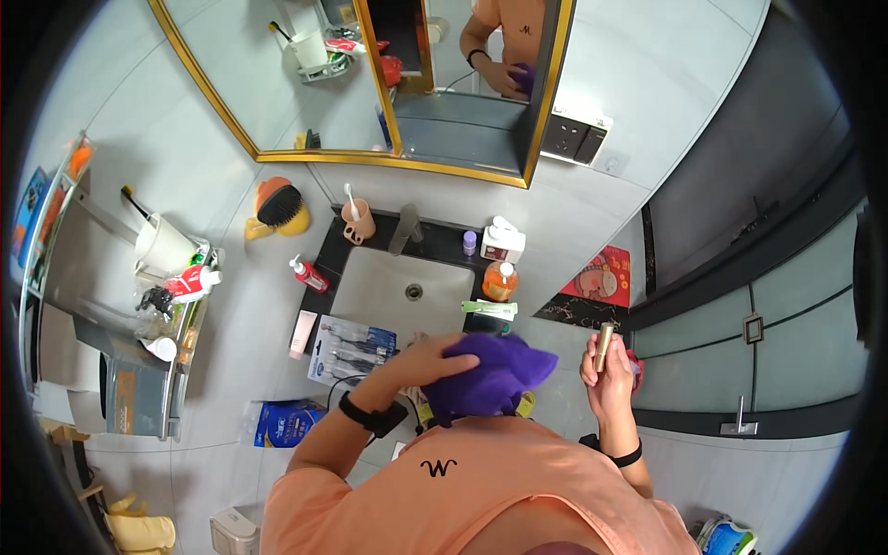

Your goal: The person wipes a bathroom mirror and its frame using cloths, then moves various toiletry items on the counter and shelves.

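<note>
Tube [603,349], gold and slender, is gripped by the right hand [611,387], right of the sink [366,285], its long axis pointing roughly away from the body. Purple cloth [492,377] is clasped by the left hand [427,360] on the sink's near side, well apart from the tube.

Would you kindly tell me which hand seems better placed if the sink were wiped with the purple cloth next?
Probably the left hand: it holds the purple cloth close to the sink, while the right hand is farther off and holds a gold tube.
</note>
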Available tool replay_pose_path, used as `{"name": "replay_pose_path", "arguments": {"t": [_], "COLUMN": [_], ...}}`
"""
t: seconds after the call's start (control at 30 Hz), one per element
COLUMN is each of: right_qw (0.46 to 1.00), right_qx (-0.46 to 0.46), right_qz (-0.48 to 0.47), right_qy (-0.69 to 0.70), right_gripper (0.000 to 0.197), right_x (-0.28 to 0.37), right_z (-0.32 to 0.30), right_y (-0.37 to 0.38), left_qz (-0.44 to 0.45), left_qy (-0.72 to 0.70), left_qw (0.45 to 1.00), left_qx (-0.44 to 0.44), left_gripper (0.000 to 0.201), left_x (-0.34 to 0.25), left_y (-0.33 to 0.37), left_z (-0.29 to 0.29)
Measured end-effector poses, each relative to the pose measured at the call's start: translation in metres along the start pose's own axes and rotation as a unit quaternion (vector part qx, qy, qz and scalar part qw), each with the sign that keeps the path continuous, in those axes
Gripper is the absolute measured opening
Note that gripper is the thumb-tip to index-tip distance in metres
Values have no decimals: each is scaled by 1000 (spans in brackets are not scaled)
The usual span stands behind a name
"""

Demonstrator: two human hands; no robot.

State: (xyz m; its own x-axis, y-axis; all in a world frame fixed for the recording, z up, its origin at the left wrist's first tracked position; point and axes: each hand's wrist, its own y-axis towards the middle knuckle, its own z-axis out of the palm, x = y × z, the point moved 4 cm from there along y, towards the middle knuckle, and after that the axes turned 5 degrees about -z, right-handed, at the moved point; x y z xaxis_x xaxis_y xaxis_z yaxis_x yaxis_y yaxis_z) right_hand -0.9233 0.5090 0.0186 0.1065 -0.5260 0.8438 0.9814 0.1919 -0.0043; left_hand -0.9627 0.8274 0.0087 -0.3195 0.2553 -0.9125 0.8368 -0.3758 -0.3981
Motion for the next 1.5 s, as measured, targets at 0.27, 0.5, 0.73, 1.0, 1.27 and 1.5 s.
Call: {"name": "replay_pose_path", "arguments": {"t": [0.27, 0.5, 0.73, 1.0, 1.27, 1.5], "right_qw": [1000, 1000, 999, 999, 998, 994], "right_qx": [15, 24, 1, -8, -27, -67], "right_qz": [-11, -13, -8, -41, -61, -78], "right_qy": [23, 14, 42, 10, -22, -40], "right_gripper": [34, 32, 34, 32, 36, 36], "right_x": [-1, 3, -2, 15, 26, 41], "right_z": [-11, -22, -42, -26, -28, -48], "right_y": [18, 25, 34, 40, 32, 29], "left_qz": [328, 179, 171, 333, 276, 218], "left_qy": [-3, 594, 519, 70, 367, 272], "left_qw": [809, 535, 668, 718, 604, 457], "left_qx": [-487, -573, -506, -607, -652, -818], "left_gripper": [35, 43, 18, 35, 55, 45], "left_x": [-173, -204, -226, -234, -261, -324], "left_y": [-21, 117, 161, 126, 173, 165], "left_z": [-76, -145, -123, -133, -141, -206]}}
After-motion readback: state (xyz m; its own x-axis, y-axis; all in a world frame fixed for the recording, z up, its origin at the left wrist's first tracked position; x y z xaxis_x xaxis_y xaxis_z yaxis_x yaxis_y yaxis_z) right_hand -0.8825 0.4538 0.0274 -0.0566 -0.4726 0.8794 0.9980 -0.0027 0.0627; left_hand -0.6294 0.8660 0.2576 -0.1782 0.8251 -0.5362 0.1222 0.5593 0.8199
